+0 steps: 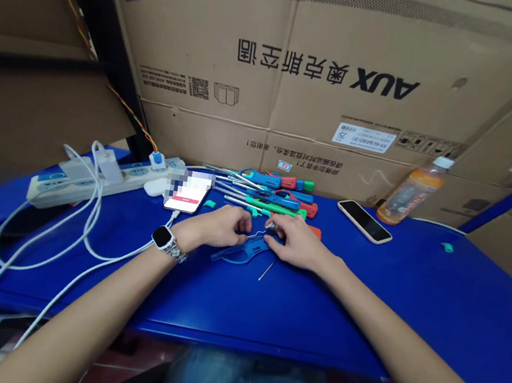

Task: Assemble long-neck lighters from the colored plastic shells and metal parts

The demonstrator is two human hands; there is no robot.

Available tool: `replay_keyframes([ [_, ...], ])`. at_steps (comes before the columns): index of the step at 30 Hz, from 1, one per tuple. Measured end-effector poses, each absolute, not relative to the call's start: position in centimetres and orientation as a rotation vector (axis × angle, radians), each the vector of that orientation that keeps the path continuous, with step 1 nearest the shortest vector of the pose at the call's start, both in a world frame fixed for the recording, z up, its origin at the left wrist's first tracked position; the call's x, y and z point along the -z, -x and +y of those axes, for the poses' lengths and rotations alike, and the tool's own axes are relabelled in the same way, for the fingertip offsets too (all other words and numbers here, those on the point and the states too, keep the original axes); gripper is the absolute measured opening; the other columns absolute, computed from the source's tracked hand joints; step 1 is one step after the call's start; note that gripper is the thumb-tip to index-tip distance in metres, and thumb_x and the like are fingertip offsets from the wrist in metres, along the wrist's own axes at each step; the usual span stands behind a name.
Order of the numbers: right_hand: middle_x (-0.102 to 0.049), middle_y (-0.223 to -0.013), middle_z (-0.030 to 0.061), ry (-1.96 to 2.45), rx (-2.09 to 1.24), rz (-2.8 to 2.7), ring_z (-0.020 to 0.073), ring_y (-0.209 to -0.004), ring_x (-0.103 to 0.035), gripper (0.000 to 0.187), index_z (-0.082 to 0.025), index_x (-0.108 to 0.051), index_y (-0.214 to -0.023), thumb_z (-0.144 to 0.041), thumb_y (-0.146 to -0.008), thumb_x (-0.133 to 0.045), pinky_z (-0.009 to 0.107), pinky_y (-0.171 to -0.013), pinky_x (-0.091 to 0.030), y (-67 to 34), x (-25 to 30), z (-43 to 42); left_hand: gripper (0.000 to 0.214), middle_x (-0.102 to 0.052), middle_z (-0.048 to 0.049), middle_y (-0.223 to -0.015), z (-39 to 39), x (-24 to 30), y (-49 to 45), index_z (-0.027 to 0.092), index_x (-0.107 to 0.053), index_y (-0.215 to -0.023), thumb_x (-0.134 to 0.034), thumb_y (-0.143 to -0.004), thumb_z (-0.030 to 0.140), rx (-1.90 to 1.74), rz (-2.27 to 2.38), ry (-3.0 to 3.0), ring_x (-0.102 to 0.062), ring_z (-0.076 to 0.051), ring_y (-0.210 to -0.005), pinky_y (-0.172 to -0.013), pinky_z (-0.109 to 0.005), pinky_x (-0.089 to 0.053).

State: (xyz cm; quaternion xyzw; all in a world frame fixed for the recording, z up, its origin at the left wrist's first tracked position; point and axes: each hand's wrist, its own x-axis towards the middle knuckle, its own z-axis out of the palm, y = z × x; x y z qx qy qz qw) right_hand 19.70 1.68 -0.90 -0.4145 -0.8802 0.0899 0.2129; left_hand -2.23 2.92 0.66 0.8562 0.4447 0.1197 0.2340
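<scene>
A blue lighter casing with a trigger loop lies on the table beneath my hands. My left hand, wearing a watch at the wrist, is closed at its left, fingertips pressed together near a thin pale wire. What those fingertips hold is hidden. Opposite it, my right hand pinches a small silvery part between thumb and fingers, just above the casing. The wire runs between both hands. Close in front of the right hand lies a thin metal rod.
Behind my hands lie several long-nosed lighters in blue, red and green. A lit phone and a power strip with looping white cables are left. At right are a dark phone and an orange drink bottle. Cardboard walls the back.
</scene>
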Motion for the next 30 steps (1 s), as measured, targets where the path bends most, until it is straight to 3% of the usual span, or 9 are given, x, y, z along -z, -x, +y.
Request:
replay_keyframes([
  [5, -0.056, -0.068, -0.0028, 1.172, -0.279, -2.466, 0.0136, -0.067, -0.052, 0.003, -0.018, -0.061, -0.087, -0.020, -0.085, -0.061, 0.029, -0.071, -0.030, -19.3, 1.1, 1.4, 0.005, -0.064, -0.0008, -0.071, 3.2, -0.5, 2.0, 0.016, -0.066, -0.081, -0.062, -0.080, 0.019, -0.302, 1.206, -2.415, -0.057, -0.014, -0.062, -0.058, -0.024, -0.040],
  [9, -0.051, -0.063, -0.0053, 1.220, -0.329, -2.420, 0.0132, -0.061, -0.048, 0.012, -0.019, -0.059, -0.097, -0.019, -0.085, -0.061, 0.028, -0.067, -0.030, -19.2, 1.0, 1.0, 0.007, -0.066, -0.0035, -0.077, 3.8, 0.3, 1.0, 0.017, -0.065, -0.081, -0.059, -0.083, 0.016, -0.335, 1.169, -2.568, -0.058, -0.016, -0.068, -0.061, -0.026, -0.040],
  [13, -0.053, -0.071, -0.0039, 1.214, -0.414, -2.310, 0.0150, -0.064, -0.049, 0.024, -0.022, -0.052, -0.110, -0.030, -0.088, -0.060, 0.028, -0.064, -0.032, -19.7, 1.0, 0.6, 0.011, -0.064, -0.0059, -0.084, 3.8, 0.4, 0.8, 0.017, -0.059, -0.085, -0.049, -0.089, 0.016, -0.489, 1.118, -2.588, -0.057, -0.018, -0.073, -0.067, -0.029, -0.042],
  [17, -0.053, -0.075, -0.0035, 1.093, -0.562, -2.135, 0.0133, -0.060, -0.048, 0.017, -0.023, -0.046, -0.110, -0.029, -0.095, -0.049, 0.026, -0.059, -0.034, -19.9, 0.6, 0.5, 0.008, -0.063, -0.0031, -0.082, 2.9, -0.4, 1.2, 0.019, -0.051, -0.090, -0.043, -0.093, 0.019, -0.701, 1.031, -2.402, -0.056, -0.016, -0.070, -0.067, -0.028, -0.043],
  [21, -0.050, -0.073, -0.0041, 1.002, -0.668, -1.971, 0.0118, -0.059, -0.045, 0.014, -0.022, -0.045, -0.105, -0.029, -0.094, -0.051, 0.025, -0.056, -0.035, -19.7, 0.2, 0.3, 0.013, -0.062, -0.0005, -0.078, 2.0, -0.9, 1.1, 0.019, -0.053, -0.101, -0.045, -0.095, 0.027, -0.791, 0.989, -2.177, -0.057, -0.016, -0.069, -0.064, -0.027, -0.043],
  [26, -0.051, -0.067, -0.0047, 0.960, -0.823, -1.931, 0.0114, -0.058, -0.046, 0.016, -0.019, -0.051, -0.097, -0.033, -0.090, -0.057, 0.026, -0.057, -0.038, -19.7, 0.4, 0.3, 0.031, -0.059, -0.0001, -0.070, 1.7, -0.7, 0.9, 0.016, -0.060, -0.080, -0.051, -0.094, 0.042, -0.818, 0.981, -2.098, -0.051, -0.014, -0.063, -0.059, -0.025, -0.039],
  [30, -0.060, -0.073, 0.0000, 0.961, -0.860, -1.928, 0.0126, -0.063, -0.052, 0.018, -0.017, -0.057, -0.092, -0.034, -0.087, -0.062, 0.027, -0.060, -0.042, -20.0, 0.5, 0.6, 0.031, -0.056, 0.0017, -0.065, 1.8, -0.7, 1.0, 0.015, -0.063, -0.080, -0.055, -0.091, 0.042, -0.836, 0.952, -2.051, -0.045, -0.011, -0.059, -0.056, -0.024, -0.035],
])
